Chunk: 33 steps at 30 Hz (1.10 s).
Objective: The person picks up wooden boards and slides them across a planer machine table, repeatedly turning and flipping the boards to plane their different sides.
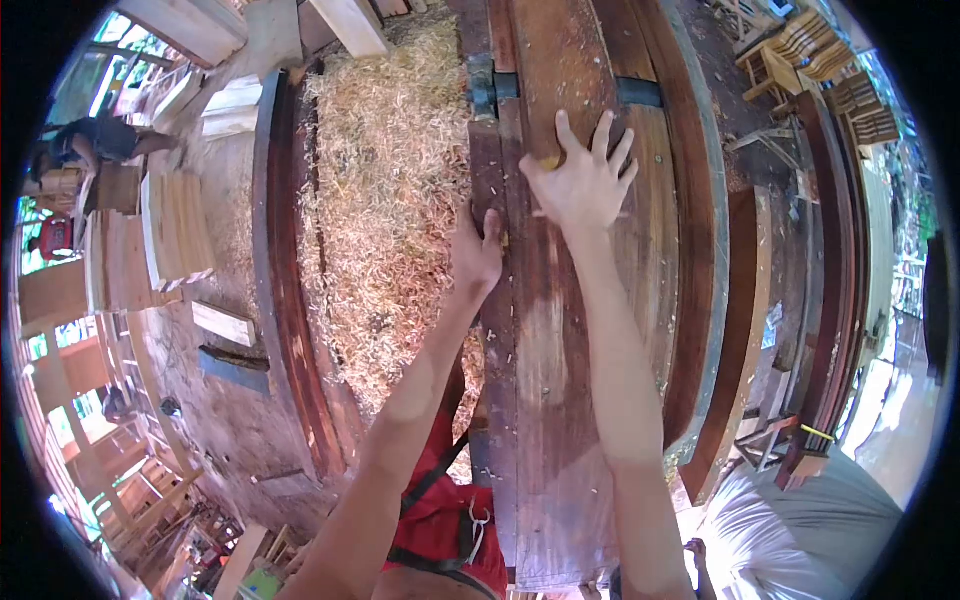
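Note:
My right hand lies over a long reddish-brown wooden board, fingers spread and pointing away from me. A small yellowish bit shows beside its thumb. My left hand is at the near-left edge of the bench, its thumb up and its fingers curled round a narrow dark plank; the fingertips are partly hidden. Beneath the board are wide brown bench planks dusted with shavings. A dark metal clamp or vise part sits at the left edge, farther along.
Pale wood shavings heap on the ground to the left, beside a long dark beam. Stacked light timber and a bending person are farther left. On the right are long beams, wooden chair-like frames and a grey sheet.

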Motion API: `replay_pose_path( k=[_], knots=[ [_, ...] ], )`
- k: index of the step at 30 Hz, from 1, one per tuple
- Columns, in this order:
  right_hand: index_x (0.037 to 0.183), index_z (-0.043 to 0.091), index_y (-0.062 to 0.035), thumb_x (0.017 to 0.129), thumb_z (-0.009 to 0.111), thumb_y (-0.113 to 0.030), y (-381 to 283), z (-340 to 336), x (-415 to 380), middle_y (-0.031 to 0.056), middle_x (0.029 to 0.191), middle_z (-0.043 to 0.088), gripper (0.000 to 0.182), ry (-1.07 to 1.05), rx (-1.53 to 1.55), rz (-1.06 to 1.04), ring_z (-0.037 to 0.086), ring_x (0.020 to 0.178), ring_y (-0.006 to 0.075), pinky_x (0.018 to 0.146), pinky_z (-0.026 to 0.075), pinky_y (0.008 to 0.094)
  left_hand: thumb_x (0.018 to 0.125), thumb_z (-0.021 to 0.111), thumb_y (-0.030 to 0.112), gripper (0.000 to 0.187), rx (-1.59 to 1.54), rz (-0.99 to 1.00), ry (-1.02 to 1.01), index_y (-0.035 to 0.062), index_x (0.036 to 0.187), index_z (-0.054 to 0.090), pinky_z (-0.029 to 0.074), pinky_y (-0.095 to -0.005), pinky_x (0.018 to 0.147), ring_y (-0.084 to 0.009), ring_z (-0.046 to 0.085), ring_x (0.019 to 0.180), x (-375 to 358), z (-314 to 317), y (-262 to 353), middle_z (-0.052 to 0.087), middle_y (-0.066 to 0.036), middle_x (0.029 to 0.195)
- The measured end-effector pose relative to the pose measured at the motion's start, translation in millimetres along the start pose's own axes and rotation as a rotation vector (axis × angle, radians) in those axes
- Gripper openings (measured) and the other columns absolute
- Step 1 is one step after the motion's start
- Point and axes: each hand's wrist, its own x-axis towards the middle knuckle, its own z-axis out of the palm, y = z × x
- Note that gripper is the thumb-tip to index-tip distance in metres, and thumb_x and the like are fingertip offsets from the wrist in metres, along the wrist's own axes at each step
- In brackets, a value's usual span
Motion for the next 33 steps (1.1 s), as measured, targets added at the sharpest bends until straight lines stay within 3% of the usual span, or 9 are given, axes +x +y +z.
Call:
replay_pose_path(
  k=[2,8,11,15,18,24,28,30,33],
  knots=[
    [0.162,0.051,-0.0373,0.082,0.075,-0.068,-6.4,6.4,32.5,0.023,0.178,0.025,0.088,-0.031,-0.049,0.01,0.019,0.163,0.0525,0.126,0.025,0.0708,0.111,0.052,0.04,0.062,-0.055,0.131,0.078,-0.0041,0.154,0.046,0.05,-0.0561,0.106,-0.0531,0.067,0.121,2.8,3.3,-5.5,0.068,-0.036,0.132],
    [0.163,0.047,-0.0448,0.076,0.076,-0.07,-9.8,-2.6,37.9,0.0166,0.179,0.024,0.095,-0.098,-0.085,0.066,0.02,0.16,0.0538,0.119,0.029,0.0762,0.112,0.05,0.044,0.063,-0.153,0.053,-0.013,-0.0042,0.152,0.049,0.053,-0.0548,0.103,-0.0514,0.068,0.121,-7.8,-5.1,7.4,0.07,-0.034,0.129],
    [0.162,0.048,-0.0473,0.074,0.077,-0.067,-1.1,-22.8,4.6,0.012,0.179,0.023,0.095,-0.158,-0.064,0.09,0.024,0.158,0.0532,0.121,0.028,0.0751,0.112,0.046,0.047,0.065,0.001,0.074,0.046,-0.0032,0.155,0.047,0.051,-0.0553,0.107,-0.0519,0.065,0.126,-6.3,-6.8,10.5,0.068,-0.034,0.134],
    [0.162,0.049,-0.0473,0.073,0.08,-0.064,33.8,-56.1,-147.1,0.0103,0.18,0.023,0.095,-0.133,-0.09,0.05,0.024,0.158,0.054,0.119,0.029,0.0773,0.113,0.041,0.049,0.068,-0.011,0.074,0.057,-0.0025,0.156,0.047,0.046,-0.0554,0.113,-0.0533,0.059,0.133,-5.0,-5.4,5.5,0.065,-0.036,0.138],
    [0.159,0.054,-0.0445,0.075,0.08,-0.073,58.7,-98.2,-300.6,0.0137,0.18,0.023,0.092,-0.202,-0.12,0.063,0.026,0.157,0.0552,0.113,0.033,0.0787,0.113,0.042,0.047,0.065,0.043,0.054,0.066,-0.003,0.154,0.049,0.045,-0.0563,0.113,-0.0537,0.059,0.132,-2.1,-1.4,0.4,0.065,-0.037,0.138],
    [0.153,0.061,-0.041,0.08,0.073,-0.079,116.5,-129.6,-538.2,0.0212,0.176,0.032,0.084,-0.127,-0.05,0.027,0.031,0.152,0.0613,0.105,0.033,0.0798,0.113,0.043,0.044,0.06,0.035,0.215,0.147,-0.0068,0.142,0.054,0.05,-0.0639,0.099,-0.0601,0.064,0.114,-4.1,6.3,-10.2,0.07,-0.04,0.116],
    [0.153,0.061,-0.0409,0.081,0.069,-0.081,110.9,-120.2,-510.8,0.0216,0.176,0.031,0.083,-0.113,-0.037,0.013,0.031,0.151,0.0629,0.106,0.033,0.0804,0.113,0.044,0.042,0.057,0.054,0.231,0.163,-0.0096,0.134,0.056,0.052,-0.0649,0.093,-0.0611,0.066,0.105,-6.3,2.2,-2.8,0.071,-0.04,0.107],
    [0.152,0.064,-0.0386,0.074,0.081,-0.061,90.6,-116.8,-452.8,0.0224,0.176,0.031,0.084,-0.153,-0.057,0.06,0.031,0.152,0.0609,0.109,0.033,0.0805,0.113,0.045,0.041,0.056,0.037,0.216,0.138,-0.0097,0.133,0.057,0.051,-0.0649,0.093,-0.0607,0.067,0.104,-6.4,1.3,-6.0,0.07,-0.04,0.107],
    [0.153,0.063,-0.0392,0.076,0.078,-0.065,72.3,-86.7,-348.1,0.0205,0.177,0.029,0.083,-0.083,-0.066,0.023,0.028,0.154,0.0605,0.112,0.033,0.0797,0.112,0.046,0.04,0.054,0.032,0.244,0.183,-0.0084,0.133,0.057,0.051,-0.0642,0.094,-0.0592,0.067,0.105,5.5,9.5,-17.5,0.07,-0.04,0.107]
  ],
)
